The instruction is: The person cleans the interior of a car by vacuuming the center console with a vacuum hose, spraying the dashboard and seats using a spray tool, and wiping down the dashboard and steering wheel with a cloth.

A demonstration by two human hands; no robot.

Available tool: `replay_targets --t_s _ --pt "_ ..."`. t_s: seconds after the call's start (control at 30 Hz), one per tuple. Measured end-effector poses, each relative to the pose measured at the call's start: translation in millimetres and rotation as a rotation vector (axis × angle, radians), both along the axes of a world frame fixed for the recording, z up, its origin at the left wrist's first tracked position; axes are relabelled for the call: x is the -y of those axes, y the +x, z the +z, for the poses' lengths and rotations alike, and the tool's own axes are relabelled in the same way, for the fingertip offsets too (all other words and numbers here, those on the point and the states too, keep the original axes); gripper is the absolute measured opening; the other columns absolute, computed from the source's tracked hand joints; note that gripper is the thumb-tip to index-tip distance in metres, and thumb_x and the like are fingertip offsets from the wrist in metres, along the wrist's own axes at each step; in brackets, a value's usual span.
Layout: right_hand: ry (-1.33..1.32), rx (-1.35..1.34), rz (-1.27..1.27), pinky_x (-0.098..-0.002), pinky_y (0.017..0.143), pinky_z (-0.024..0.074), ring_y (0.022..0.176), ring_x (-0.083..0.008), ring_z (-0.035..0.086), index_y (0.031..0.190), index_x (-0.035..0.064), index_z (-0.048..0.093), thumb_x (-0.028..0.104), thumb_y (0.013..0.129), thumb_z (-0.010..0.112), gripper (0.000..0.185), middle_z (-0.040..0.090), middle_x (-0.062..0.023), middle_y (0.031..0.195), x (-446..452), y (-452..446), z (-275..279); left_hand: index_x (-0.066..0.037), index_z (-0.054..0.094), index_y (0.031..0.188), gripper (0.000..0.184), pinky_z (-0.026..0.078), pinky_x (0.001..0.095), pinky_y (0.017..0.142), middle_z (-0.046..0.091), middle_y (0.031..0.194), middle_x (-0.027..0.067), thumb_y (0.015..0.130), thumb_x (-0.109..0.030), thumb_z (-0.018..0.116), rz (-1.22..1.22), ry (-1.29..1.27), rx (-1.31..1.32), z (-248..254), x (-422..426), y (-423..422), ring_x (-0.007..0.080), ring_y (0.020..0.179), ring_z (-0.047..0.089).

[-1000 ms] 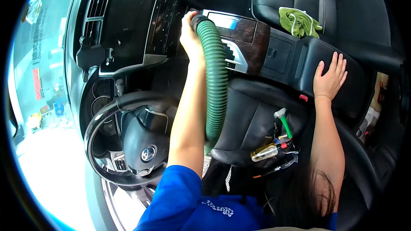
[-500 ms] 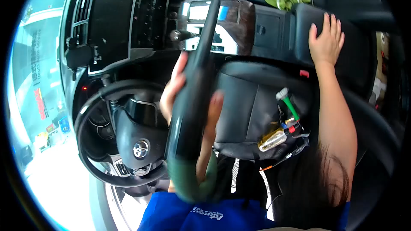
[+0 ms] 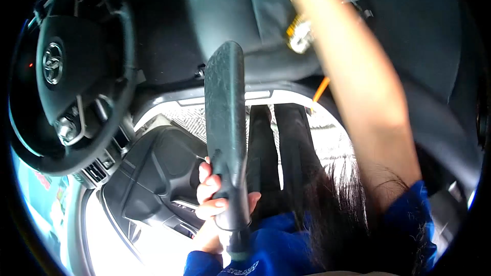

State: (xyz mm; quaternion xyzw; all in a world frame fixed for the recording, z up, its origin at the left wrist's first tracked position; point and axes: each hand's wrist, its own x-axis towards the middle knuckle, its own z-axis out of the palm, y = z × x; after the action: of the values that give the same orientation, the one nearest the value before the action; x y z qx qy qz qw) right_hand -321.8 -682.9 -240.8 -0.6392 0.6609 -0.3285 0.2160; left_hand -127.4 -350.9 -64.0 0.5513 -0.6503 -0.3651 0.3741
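black nozzle gripped in my left hand beside the car seat

my left hand (image 3: 212, 208) is wrapped round the narrow neck of a black nozzle (image 3: 225, 107), fingers curled on one side and the thumb showing on the other. the nozzle points away from me, its broad, flat end foremost; a bit of green shows at its base, close to my blue shirt (image 3: 271, 245). in my view the tip overlaps the edge of the black seat (image 3: 220, 10), but i cannot tell whether the two touch.

my right forearm (image 3: 358, 66) lies across the seat, blurred, and the right hand is past the top edge, so i cannot tell how it is set.

just beside that forearm, on the seat, is a yellowish bottle (image 3: 299, 35), also blurred. nearer me an orange stick (image 3: 320, 89) pokes out at the seat's edge. below runs the pale door sill (image 3: 192, 101), with my black trousers (image 3: 294, 133) beneath it.

farther left are the dark door panel (image 3: 143, 174) and, above that, the steering wheel (image 3: 129, 46).
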Motion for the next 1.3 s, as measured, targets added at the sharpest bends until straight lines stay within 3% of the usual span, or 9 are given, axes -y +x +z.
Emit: replay_targets --t_s 0.13,0.27,0.4,0.6,0.7,0.8,0.97,1.13,1.3 --pt "0.326 1.482 0.146 -0.0307 0.09 0.0484 0.099 -0.0182 0.063 0.119 -0.0019 0.057 0.01 0.091 0.057 0.03 0.065 -0.011 0.109 -245.3 62.7 37.8 -0.03 0.049 0.118 0.069 0.042 0.0506 0.101 0.048 0.125 -0.0021 0.064 -0.013 0.087 -0.471 -0.293 0.192 -19.9 -89.7 59.6 0.0294 0.128 0.042" --pt "0.577 1.367 0.153 -0.0316 0.094 0.0433 0.104 -0.0163 0.058 0.126 0.0043 0.053 0.031 0.098 0.044 0.039 0.062 -0.0098 0.116 -423.3 95.2 69.2 -0.033 0.052 0.112 0.065 0.052 0.0529 0.08 0.048 0.113 -0.005 0.061 -0.012 0.087 -0.505 -0.418 0.128 -29.0 -145.0 79.5 0.0255 0.103 0.05" --pt "0.692 1.989 -0.277 -0.0391 0.109 0.0306 0.128 -0.021 0.043 0.141 0.0013 0.033 0.051 0.1 0.023 0.065 0.045 -0.0105 0.14 -521.5 100.2 159.6 -0.033 0.056 0.109 0.046 0.031 0.0689 0.101 0.048 0.129 -0.0044 0.07 -0.018 0.078 -0.672 -0.461 0.187 -34.0 -183.4 94.0 0.0387 0.129 0.039" --pt "0.382 1.41 -0.406 -0.0295 0.091 0.0441 0.101 -0.0136 0.056 0.123 -0.0012 0.047 0.006 0.083 0.069 0.046 0.059 -0.0084 0.11 -610.2 97.3 232.3 -0.035 0.044 0.131 0.042 0.029 0.0696 0.102 0.038 0.143 -0.0041 0.09 -0.027 0.054 -0.787 -0.532 0.102 -14.9 -242.6 74.3 0.0312 0.138 0.028" --pt "0.354 1.734 -0.514 -0.0392 0.085 0.0519 0.091 -0.0225 0.064 0.114 -0.0042 0.055 0.007 0.086 0.065 0.032 0.064 -0.0122 0.096 -651.8 73.8 253.8 0.008 0.023 0.141 0.07 0.019 0.0498 0.113 0.02 0.149 0.0295 0.081 0.001 0.057 -0.431 -0.106 0.317 -4.1 -261.5 51.0 0.045 0.138 0.022" --pt "0.181 1.828 -0.847 -0.0438 0.083 0.0526 0.085 -0.0284 0.065 0.102 -0.0049 0.058 0.03 0.083 0.07 0.042 0.064 -0.017 0.092 -703.7 35.3 258.6 0.005 0.028 0.14 0.071 0.022 0.0498 0.111 0.03 0.144 0.0266 0.079 -0.001 0.062 -0.217 0.213 0.567 -38.5 -305.6 63.0 0.0424 0.136 0.025" --pt "-0.058 1.797 -1.171 -0.0479 0.08 0.0498 0.077 -0.0316 0.062 0.1 -0.0029 0.054 0.043 0.086 0.061 0.049 0.06 -0.0165 0.084 -834.1 -62.9 230.2 0.005 0.023 0.138 0.074 0.047 0.0494 0.091 0.047 0.119 0.0211 0.078 0.002 0.064 0.404 1.22 0.109 -103.3 -385.5 18.4 0.0352 0.108 0.054" --pt "-0.342 1.892 -1.636 -0.0421 0.075 0.0528 0.075 -0.0282 0.062 0.108 0.0011 0.052 0.034 0.089 0.062 0.039 0.06 -0.0151 0.084 -1006.0 -184.5 164.3 -0.012 0.026 0.133 0.071 0.057 0.0468 0.063 0.053 0.086 0.0142 0.075 0.011 0.061 0.259 1.232 -0.375 -128.0 -470.9 -146.0 0.027 0.062 0.059" --pt "0.559 0.056 -2.24 -0.0402 0.096 0.0428 0.106 -0.0314 0.057 0.123 -0.0026 0.049 0.018 0.073 0.069 0.058 0.06 -0.02 0.11 -1225.7 -266.9 -34.6 -0.015 0.002 0.145 0.097 0.054 0.0428 0.05 0.053 0.088 0.0182 0.072 0.011 0.061 0.071 1.203 -0.136 -156.9 -586.3 -318.3 0.0264 0.057 0.058"
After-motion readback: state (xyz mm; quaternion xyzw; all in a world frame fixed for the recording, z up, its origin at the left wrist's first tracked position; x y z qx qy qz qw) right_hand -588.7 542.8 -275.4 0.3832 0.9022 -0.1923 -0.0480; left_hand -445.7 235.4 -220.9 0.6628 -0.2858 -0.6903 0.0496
